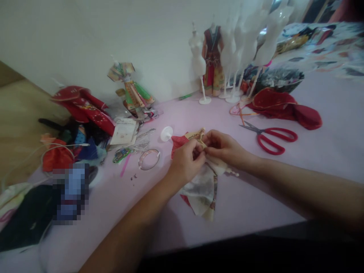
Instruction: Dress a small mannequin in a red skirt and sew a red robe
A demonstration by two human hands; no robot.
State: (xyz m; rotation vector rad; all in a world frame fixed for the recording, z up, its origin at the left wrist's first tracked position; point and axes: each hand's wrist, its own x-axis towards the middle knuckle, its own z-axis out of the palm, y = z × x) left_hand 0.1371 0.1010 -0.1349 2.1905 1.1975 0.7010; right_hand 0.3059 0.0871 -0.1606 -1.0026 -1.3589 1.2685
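Note:
A small doll garment (pixel 200 187) in cream and red cloth lies over a miniature dress form on the table. The form's round white base (pixel 166 134) points to the upper left, and its knobbed neck (pixel 233 173) sticks out at the lower right. My left hand (pixel 187 161) pinches the cream cloth from the left. Close against it, my right hand (pixel 220 146) pinches the same cloth from the right, the fingertips of both hands nearly meeting. What exactly sits between the fingertips is too small to make out.
Red-handled scissors (pixel 274 138) lie partly spread on the pink table (pixel 321 167). Several white dress forms (pixel 196 53) stand along the wall, one in a dark red dress (pixel 212 57). A ring-shaped roll (pixel 149 159), a red garment (pixel 82 102) and a red pouch (pixel 58 155) are at left.

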